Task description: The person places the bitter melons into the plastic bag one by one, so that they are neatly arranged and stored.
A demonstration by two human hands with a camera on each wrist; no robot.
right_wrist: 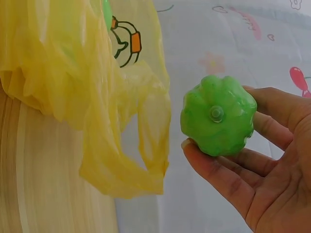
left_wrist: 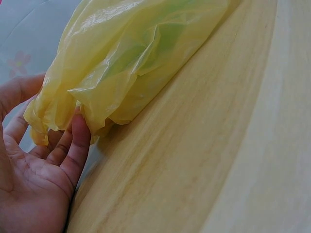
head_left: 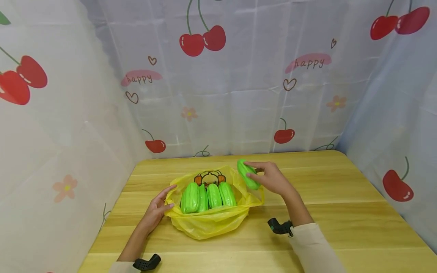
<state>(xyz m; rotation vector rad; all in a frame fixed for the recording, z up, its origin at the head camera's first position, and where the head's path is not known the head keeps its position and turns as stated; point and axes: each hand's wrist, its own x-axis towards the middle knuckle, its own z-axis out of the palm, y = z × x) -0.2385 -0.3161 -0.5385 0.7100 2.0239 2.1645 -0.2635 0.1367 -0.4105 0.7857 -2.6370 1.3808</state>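
Observation:
A yellow plastic bag [head_left: 208, 223] lies on the table with its mouth spread wide. Inside stand several shiny bright-green toy cucumbers [head_left: 214, 196], side by side. My left hand [head_left: 157, 209] grips the bag's left edge; in the left wrist view its fingers [left_wrist: 77, 141] curl at the gathered yellow film. Over the bag's right side, my right hand [head_left: 271, 177] pinches another toy cucumber [head_left: 248, 174] between thumb and fingers, tilted. Seen end-on in the right wrist view, that toy cucumber [right_wrist: 218, 115] is ribbed, with a small round nub at its centre.
The wooden table [head_left: 327, 197] reaches back to white curtains [head_left: 235, 125] printed with cherries, which close off the back and both sides. A loop handle [right_wrist: 146, 170] of the bag hangs at its right end, close to the right hand.

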